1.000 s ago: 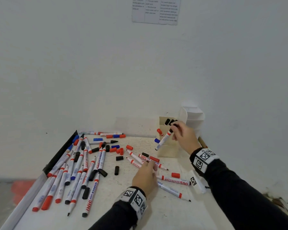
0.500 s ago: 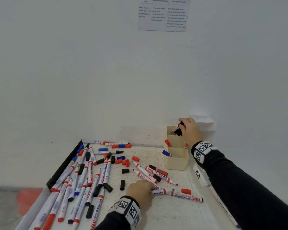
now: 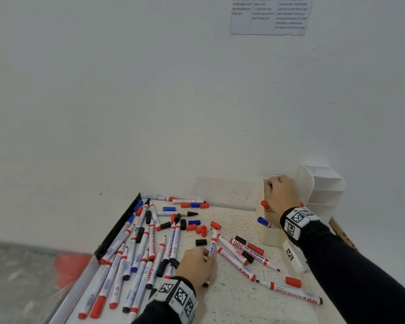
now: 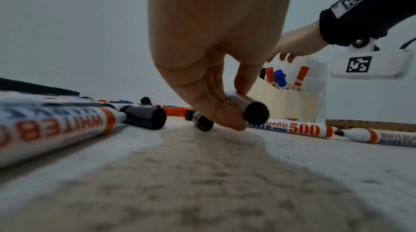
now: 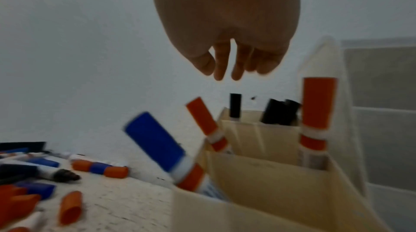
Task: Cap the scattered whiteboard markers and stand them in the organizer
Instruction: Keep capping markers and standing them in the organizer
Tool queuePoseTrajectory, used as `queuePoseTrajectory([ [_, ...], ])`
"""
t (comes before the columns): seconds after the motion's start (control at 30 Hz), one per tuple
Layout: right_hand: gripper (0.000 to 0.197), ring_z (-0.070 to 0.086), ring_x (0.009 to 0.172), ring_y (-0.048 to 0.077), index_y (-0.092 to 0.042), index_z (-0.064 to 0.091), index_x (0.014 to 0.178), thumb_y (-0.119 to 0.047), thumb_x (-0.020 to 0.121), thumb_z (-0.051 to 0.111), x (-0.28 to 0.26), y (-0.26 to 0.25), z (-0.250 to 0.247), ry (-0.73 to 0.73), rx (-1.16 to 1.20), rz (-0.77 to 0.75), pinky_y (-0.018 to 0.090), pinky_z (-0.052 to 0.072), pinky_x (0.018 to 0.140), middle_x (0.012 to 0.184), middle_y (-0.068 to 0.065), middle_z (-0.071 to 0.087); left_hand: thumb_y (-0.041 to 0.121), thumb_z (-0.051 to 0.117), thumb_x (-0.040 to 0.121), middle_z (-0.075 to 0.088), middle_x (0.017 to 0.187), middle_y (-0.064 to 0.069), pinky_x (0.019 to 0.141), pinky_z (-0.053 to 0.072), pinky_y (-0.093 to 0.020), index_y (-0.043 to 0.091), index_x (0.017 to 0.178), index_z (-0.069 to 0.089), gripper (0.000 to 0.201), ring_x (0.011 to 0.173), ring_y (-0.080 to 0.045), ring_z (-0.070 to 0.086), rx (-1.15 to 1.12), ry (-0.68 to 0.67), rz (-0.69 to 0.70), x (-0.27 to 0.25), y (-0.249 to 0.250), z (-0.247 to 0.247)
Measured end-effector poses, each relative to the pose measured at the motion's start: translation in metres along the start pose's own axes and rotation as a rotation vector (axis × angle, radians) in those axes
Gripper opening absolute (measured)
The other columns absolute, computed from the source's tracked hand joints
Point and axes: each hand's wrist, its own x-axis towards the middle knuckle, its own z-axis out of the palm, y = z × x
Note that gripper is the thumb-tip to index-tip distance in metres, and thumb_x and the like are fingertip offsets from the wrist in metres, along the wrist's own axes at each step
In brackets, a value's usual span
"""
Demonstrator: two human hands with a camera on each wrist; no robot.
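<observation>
Markers lie scattered on the tabletop (image 3: 232, 300); left hand (image 3: 197, 265) pinches one black-ended whiteboard marker (image 3: 212, 247) there; farther back, right hand (image 3: 282, 192), fingers loose and empty, hangs over the cream organizer (image 3: 270, 237) holding capped markers.

Left hand (image 3: 198, 265) pinches low with curled fingers; right hand (image 3: 282, 194) hangs loose-fingered, outstretched.

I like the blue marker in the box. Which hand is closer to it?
The right hand. It hangs over the box, just above the blue marker standing inside. The left hand is down on the table among the loose markers, pinching a marker.
</observation>
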Motion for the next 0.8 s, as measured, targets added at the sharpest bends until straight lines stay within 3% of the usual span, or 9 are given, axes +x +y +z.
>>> queuePoseTrajectory([
  [0.07, 0.023, 0.055, 0.069, 0.016, -0.007, 0.06, 0.099, -0.021, 0.095, 0.043, -0.01, -0.021, -0.008, -0.026, 0.143, -0.104, 0.022, 0.041, 0.061, 0.085, 0.005, 0.061, 0.034, 0.047, 0.094, 0.063, 0.096, 0.004, 0.075, 0.053, -0.021, 0.018, 0.115, 0.057, 0.028, 0.079, -0.008, 0.062, -0.008, 0.041, -0.009, 0.0, -0.003, -0.001],
  [0.13, 0.021, 0.047, 0.056, 0.006, -0.01, 0.061, 0.103, -0.02, 0.095, 0.045, -0.023, -0.041, -0.011, -0.332, 0.24, -0.17, 0.015, 0.035, 0.051, 0.078, -0.001, 0.058, 0.034, 0.048, 0.094, 0.062, 0.095, 0.005, 0.074, 0.052, -0.022, 0.019, 0.113, 0.057, 0.027, 0.078, -0.008, 0.061, -0.015, 0.05, -0.022, -0.003, -0.004, -0.002],
  [0.23, 0.021, 0.052, 0.062, 0.005, -0.015, 0.061, 0.11, -0.017, 0.09, 0.054, -0.047, -0.055, -0.003, -0.821, 0.062, -0.157, 0.014, 0.039, 0.051, 0.093, -0.002, 0.06, 0.033, 0.047, 0.094, 0.058, 0.092, 0.006, 0.067, 0.047, -0.017, 0.019, 0.109, 0.056, 0.022, 0.073, -0.005, 0.056, -0.032, 0.054, -0.019, -0.008, -0.004, -0.002],
  [0.3, 0.03, 0.058, 0.083, 0.011, -0.017, 0.061, 0.115, -0.017, 0.085, 0.061, -0.062, -0.054, 0.011, -0.957, -0.124, -0.179, 0.018, 0.046, 0.066, 0.114, 0.002, 0.061, 0.032, 0.048, 0.094, 0.058, 0.092, 0.006, 0.07, 0.05, -0.019, 0.021, 0.099, 0.054, 0.014, 0.075, -0.006, 0.057, -0.043, 0.051, -0.022, -0.013, -0.002, -0.002],
  [0.37, 0.036, 0.057, 0.095, 0.016, -0.015, 0.058, 0.12, -0.016, 0.085, 0.062, -0.076, -0.05, 0.026, -0.969, -0.251, -0.197, 0.024, 0.049, 0.083, 0.121, 0.006, 0.059, 0.033, 0.048, 0.093, 0.059, 0.093, 0.006, 0.076, 0.052, -0.023, 0.025, 0.094, 0.051, 0.009, 0.081, -0.008, 0.059, -0.05, 0.035, -0.027, -0.016, 0.0, -0.002],
  [0.47, 0.034, 0.051, 0.082, 0.015, -0.008, 0.056, 0.122, -0.011, 0.088, 0.057, -0.084, -0.046, 0.039, -0.907, -0.29, -0.198, 0.026, 0.046, 0.092, 0.118, 0.01, 0.059, 0.033, 0.05, 0.093, 0.056, 0.083, 0.011, 0.072, 0.049, -0.021, 0.027, 0.092, 0.05, 0.006, 0.076, -0.005, 0.056, -0.054, 0.022, 0.004, -0.02, 0.003, -0.002],
  [0.57, 0.016, 0.038, 0.061, 0.009, -0.012, 0.056, 0.105, -0.007, 0.091, 0.051, -0.092, -0.04, 0.039, -0.84, -0.248, -0.195, 0.024, 0.042, 0.081, 0.101, 0.006, 0.047, 0.03, 0.049, 0.093, 0.054, 0.082, 0.012, 0.065, 0.043, -0.015, 0.027, 0.093, 0.051, 0.003, 0.073, -0.001, 0.052, -0.053, 0.007, 0.016, -0.021, 0.004, 0.002],
  [0.63, 0.014, 0.038, 0.062, 0.009, -0.019, 0.048, 0.085, -0.007, 0.092, 0.046, -0.097, -0.034, 0.038, -0.725, -0.165, -0.196, 0.022, 0.04, 0.073, 0.098, 0.004, 0.044, 0.029, 0.049, 0.092, 0.057, 0.084, 0.01, 0.065, 0.045, -0.016, 0.025, 0.095, 0.055, 0.008, 0.074, -0.002, 0.054, -0.049, 0.001, 0.001, -0.023, 0.005, 0.004],
  [0.8, 0.022, 0.047, 0.091, 0.012, -0.019, 0.055, 0.112, -0.014, 0.093, 0.045, -0.102, -0.025, 0.036, -0.523, 0.18, -0.185, 0.011, 0.037, 0.076, 0.103, -0.001, 0.046, 0.034, 0.049, 0.09, 0.062, 0.103, 0.003, 0.087, 0.053, -0.031, 0.025, 0.108, 0.061, 0.023, 0.09, -0.011, 0.061, 0.004, -0.012, -0.015, -0.021, 0.007, 0.009],
])
